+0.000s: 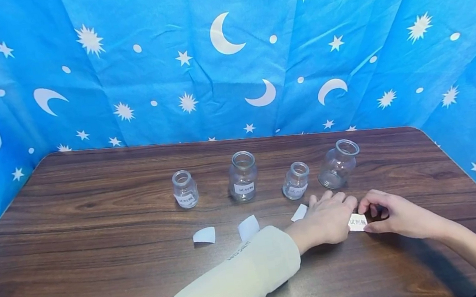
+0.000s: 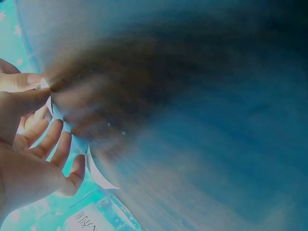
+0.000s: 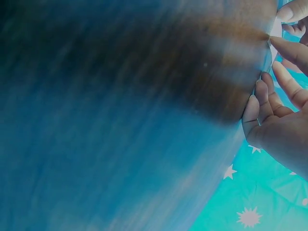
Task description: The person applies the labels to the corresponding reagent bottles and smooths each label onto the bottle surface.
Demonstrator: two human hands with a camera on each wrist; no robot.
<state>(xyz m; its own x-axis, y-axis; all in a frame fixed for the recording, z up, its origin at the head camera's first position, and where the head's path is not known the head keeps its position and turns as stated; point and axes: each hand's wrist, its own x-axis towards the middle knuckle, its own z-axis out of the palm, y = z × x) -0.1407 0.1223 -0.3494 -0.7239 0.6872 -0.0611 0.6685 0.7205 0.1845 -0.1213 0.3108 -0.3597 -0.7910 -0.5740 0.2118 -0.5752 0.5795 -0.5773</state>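
My right hand (image 1: 393,213) pinches the right side of a small white label (image 1: 357,222) with printed black characters, low over the table. At its other side is my left hand (image 1: 330,219); its thumb is hidden in the head view, but in the left wrist view the thumb (image 2: 31,100) reaches the white edge, the other fingers curving to the tabletop. Just behind the hands stands a clear wide-mouthed jar (image 1: 338,165) with no label showing. Left of it, a small jar (image 1: 296,181) bears a label like the one between my hands.
Two more labelled glass jars, a larger one (image 1: 243,175) and a smaller one (image 1: 185,190), stand further left. White paper pieces (image 1: 204,236) lie in front of the jars, one beside my left wrist. A blue star-patterned cloth (image 1: 192,74) hangs round the wooden table (image 1: 95,227).
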